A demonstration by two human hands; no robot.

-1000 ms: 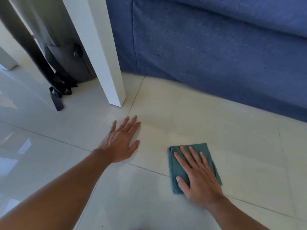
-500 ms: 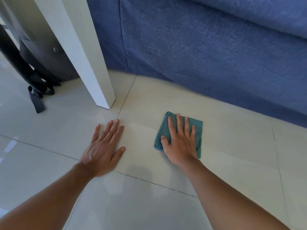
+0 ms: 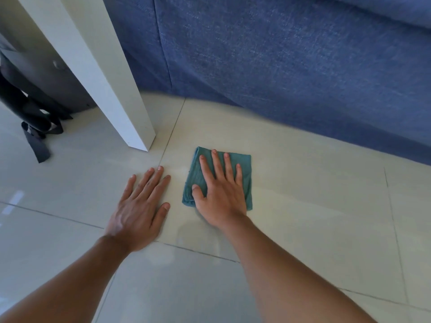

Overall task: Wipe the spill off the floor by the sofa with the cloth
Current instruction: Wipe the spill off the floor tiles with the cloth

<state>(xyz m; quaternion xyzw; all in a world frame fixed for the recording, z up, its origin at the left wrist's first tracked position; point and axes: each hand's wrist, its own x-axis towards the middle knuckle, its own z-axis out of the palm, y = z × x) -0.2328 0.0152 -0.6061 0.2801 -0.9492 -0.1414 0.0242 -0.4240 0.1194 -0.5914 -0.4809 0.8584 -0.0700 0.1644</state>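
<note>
A folded teal cloth [image 3: 245,180] lies flat on the pale floor tiles [image 3: 314,217] in front of the blue sofa [image 3: 279,66]. My right hand [image 3: 221,194] presses down on the cloth with its fingers spread, palm covering the near half. My left hand [image 3: 140,206] rests flat on the bare tile just left of the cloth, fingers apart, holding nothing. A faint damp smear [image 3: 177,170] shows on the tile between the two hands; the spill itself is hard to make out.
A white table leg [image 3: 121,94] stands on the floor just beyond my left hand. Behind it a dark bag with loose straps [image 3: 35,127] sits at the far left. The sofa's base runs along the back and right.
My right hand has slid the cloth away from me and leftward, from the near tile seam toward the table leg and my left hand. The left hand stays planted.
</note>
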